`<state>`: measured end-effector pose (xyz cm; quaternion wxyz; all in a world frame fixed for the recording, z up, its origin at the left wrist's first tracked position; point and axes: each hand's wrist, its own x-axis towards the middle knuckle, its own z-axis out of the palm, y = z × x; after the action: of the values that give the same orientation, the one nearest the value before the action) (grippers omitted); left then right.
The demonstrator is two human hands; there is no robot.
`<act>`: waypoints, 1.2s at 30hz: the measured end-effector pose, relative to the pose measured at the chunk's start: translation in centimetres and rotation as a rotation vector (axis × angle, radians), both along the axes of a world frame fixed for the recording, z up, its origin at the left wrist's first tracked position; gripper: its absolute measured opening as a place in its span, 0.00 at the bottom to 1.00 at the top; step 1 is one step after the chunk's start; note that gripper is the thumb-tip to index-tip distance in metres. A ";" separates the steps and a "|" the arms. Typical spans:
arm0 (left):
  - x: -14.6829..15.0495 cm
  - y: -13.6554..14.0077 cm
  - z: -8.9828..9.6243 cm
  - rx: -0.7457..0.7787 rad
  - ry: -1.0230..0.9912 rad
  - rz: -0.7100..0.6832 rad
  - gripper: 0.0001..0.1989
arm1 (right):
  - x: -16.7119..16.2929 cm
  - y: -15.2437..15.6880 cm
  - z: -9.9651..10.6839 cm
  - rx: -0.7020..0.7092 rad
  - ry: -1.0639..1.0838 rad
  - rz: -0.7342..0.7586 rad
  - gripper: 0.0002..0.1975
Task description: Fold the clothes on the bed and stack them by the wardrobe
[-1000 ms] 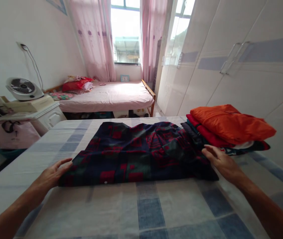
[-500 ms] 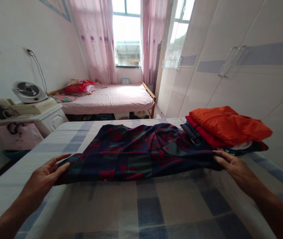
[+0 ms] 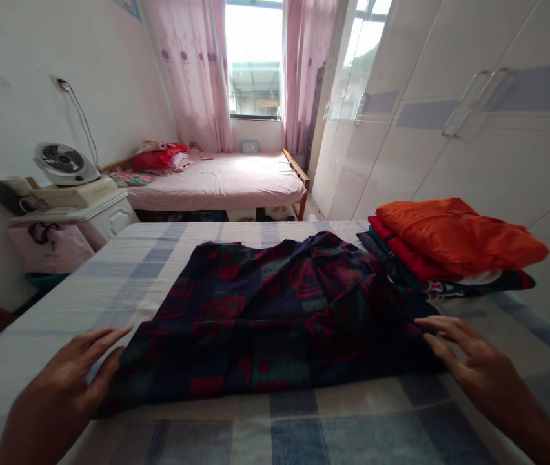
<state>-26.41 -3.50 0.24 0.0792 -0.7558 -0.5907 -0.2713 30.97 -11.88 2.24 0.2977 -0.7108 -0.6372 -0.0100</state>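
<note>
A dark navy shirt [image 3: 275, 316] with red and green squares lies spread on the bed, its near part folded over in a straight crease. At its left edge my left hand [image 3: 69, 381] is open, thumb and fingers apart, the thumb close to the cloth. My right hand [image 3: 478, 361] is open too, at the shirt's right edge; its fingertips are over or against the fabric, and I cannot tell if they touch. Beyond the right hand stands a stack of folded clothes with an orange garment [image 3: 459, 236] on top and a red garment [image 3: 408, 248] under it.
The blue-and-white checked bedsheet [image 3: 197, 439] covers the near bed. A second bed [image 3: 226, 181] with pink bedding stands by the window. At left are a fan [image 3: 64, 161] on a white cabinet and a pink bag [image 3: 50, 248]. White wardrobe doors [image 3: 401, 155] line the right.
The shirt's near edge has come down and towards me onto the bed. Both hands have let go of its ends and their fingers have spread. The view has shifted slightly.
</note>
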 end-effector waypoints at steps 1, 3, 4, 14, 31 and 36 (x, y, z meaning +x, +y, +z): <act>1.0 0.1 0.3 0.068 0.049 -0.113 0.20 | -1.3 0.2 0.2 0.035 -0.009 0.045 0.17; 2.5 0.2 0.0 0.069 0.138 -0.284 0.23 | -3.5 0.5 0.0 0.007 -0.017 0.161 0.15; 3.0 0.3 -0.5 0.043 0.192 -0.327 0.25 | -4.2 0.7 -0.4 -0.048 -0.017 0.214 0.15; 3.2 7.1 1.4 -0.360 0.044 -0.074 0.22 | -4.2 6.3 2.4 -0.153 0.102 0.200 0.15; 8.4 20.8 2.9 -0.391 0.180 0.249 0.15 | -6.2 14.6 -3.9 0.068 -0.152 0.089 0.14; 8.5 21.2 2.1 -0.309 0.164 0.326 0.19 | -6.3 14.8 -4.2 0.056 -0.171 0.083 0.14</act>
<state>-17.90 17.70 2.35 0.0529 -0.6731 -0.7310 -0.0989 24.63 2.89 -1.99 0.2620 -0.6717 -0.6887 -0.0762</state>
